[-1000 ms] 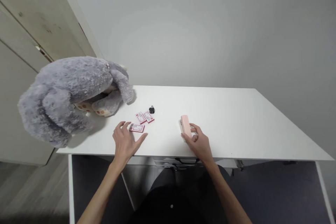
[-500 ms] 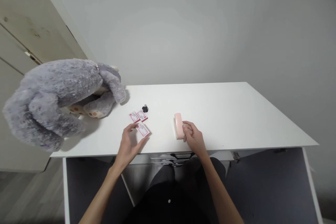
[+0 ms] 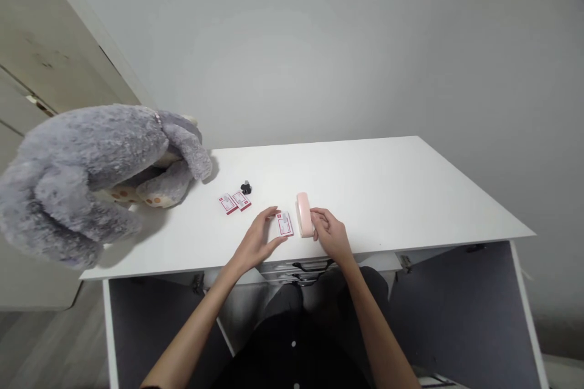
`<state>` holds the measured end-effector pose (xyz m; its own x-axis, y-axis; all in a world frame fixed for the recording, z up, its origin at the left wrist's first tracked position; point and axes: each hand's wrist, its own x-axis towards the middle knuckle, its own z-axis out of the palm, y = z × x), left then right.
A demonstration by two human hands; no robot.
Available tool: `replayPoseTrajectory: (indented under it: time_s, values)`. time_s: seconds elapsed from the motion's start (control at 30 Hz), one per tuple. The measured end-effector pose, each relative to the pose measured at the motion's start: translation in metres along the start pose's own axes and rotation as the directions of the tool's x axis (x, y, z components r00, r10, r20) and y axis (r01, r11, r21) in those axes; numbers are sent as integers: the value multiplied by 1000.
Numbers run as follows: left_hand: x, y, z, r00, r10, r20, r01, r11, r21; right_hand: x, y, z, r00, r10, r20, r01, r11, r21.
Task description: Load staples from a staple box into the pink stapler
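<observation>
Left hand (image 3: 255, 243): fingers parted to the span of a red-and-white box (image 3: 285, 224), gripping its far and near edges; print illegible. The box sits just beside the pink stapler (image 3: 303, 214), at its eight o'clock. Right hand (image 3: 332, 236): fingers curled against the stapler's three o'clock side; fingertips partly hidden, grip cannot be confirmed. At ten o'clock on the desk (image 3: 387, 182): two similar boxes (image 3: 227, 203) and a small black object (image 3: 246, 188), details indistinct. Nine o'clock: plush toy (image 3: 100, 146), cut off.
</observation>
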<state>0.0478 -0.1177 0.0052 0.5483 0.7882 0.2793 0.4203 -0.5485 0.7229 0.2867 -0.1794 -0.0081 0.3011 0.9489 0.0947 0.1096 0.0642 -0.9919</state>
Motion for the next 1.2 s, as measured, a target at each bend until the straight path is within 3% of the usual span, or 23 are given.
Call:
replayPoseTrajectory:
  time_s: [0.2, 0.5, 0.67, 0.8, 0.9, 1.0, 1.2]
  values:
    - [-9, -9, -11, 995, -6, -101, 20, 992, 128, -1, -1, 0, 999, -40, 5, 40, 987, -155]
    - [-40, -40, -65, 933, -99, -346, 193, 949, 250, 5, 0, 4, 997, -78, 3, 76, 955, -287]
    - [-49, -48, -77, 909, -92, -406, 235, 918, 319, 4, -2, 7, 985, -175, 2, 164, 917, -365]
    - [-46, -38, -70, 907, 98, -410, 111, 883, 456, 2, 0, 8, 961, -277, 21, 258, 864, -432]
    - [-38, -22, -55, 919, 173, -354, -1, 899, 439, 2, 3, 7, 934, -351, 71, 346, 832, -434]
    - [-24, -3, -32, 963, 153, -223, -80, 948, 308, 2, 5, 6, 924, -369, 105, 376, 819, -434]
    - [9, 24, 7, 996, 13, -91, -18, 999, -46, 1, -2, 3, 923, -355, 152, 386, 836, -391]
